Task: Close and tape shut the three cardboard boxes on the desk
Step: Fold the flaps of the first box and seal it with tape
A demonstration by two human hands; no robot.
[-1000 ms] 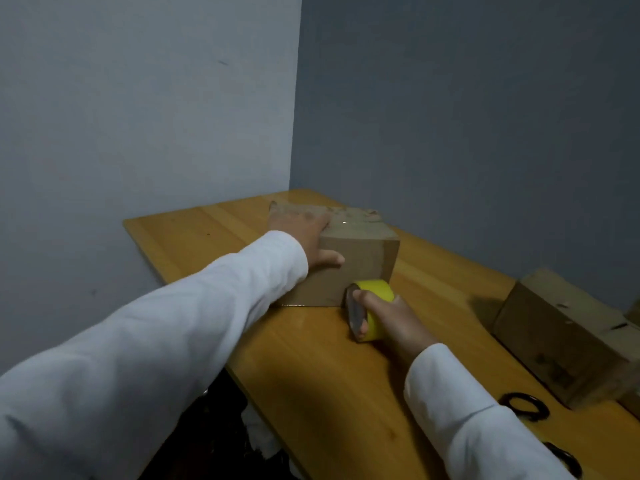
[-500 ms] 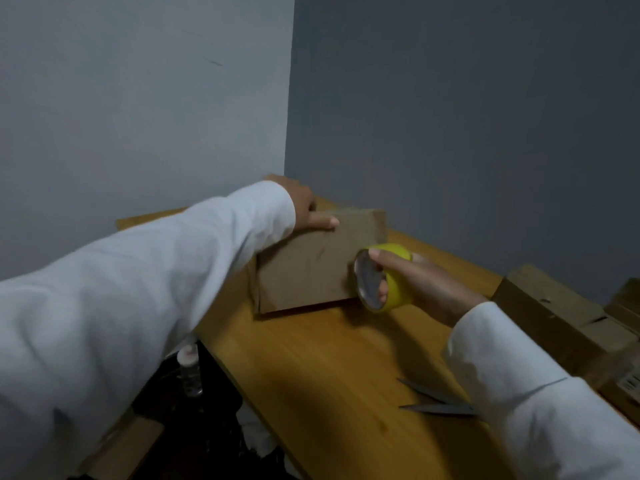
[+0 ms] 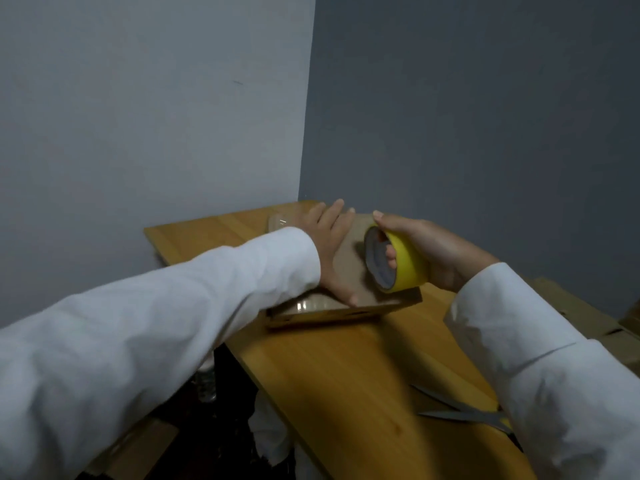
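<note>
A brown cardboard box (image 3: 349, 268) lies at the far left of the wooden desk (image 3: 346, 368), its broad face turned up. My left hand (image 3: 334, 249) presses flat on that face, fingers spread toward the wall. My right hand (image 3: 426, 252) grips a yellow tape roll (image 3: 398, 259) and holds it just above the box's right part, fingers through its core. A second cardboard box (image 3: 568, 306) peeks out at the right edge behind my right sleeve.
Grey scissors (image 3: 460, 410) lie open on the desk near my right forearm. The desk sits in a corner between two grey walls. Past its left edge, the dark floor holds a bottle (image 3: 207, 384) and a piece of cardboard (image 3: 138, 448).
The box has been tipped over from standing onto a broad face. My left hand went from its far edge to flat on top. My right hand lifted the tape roll above the box.
</note>
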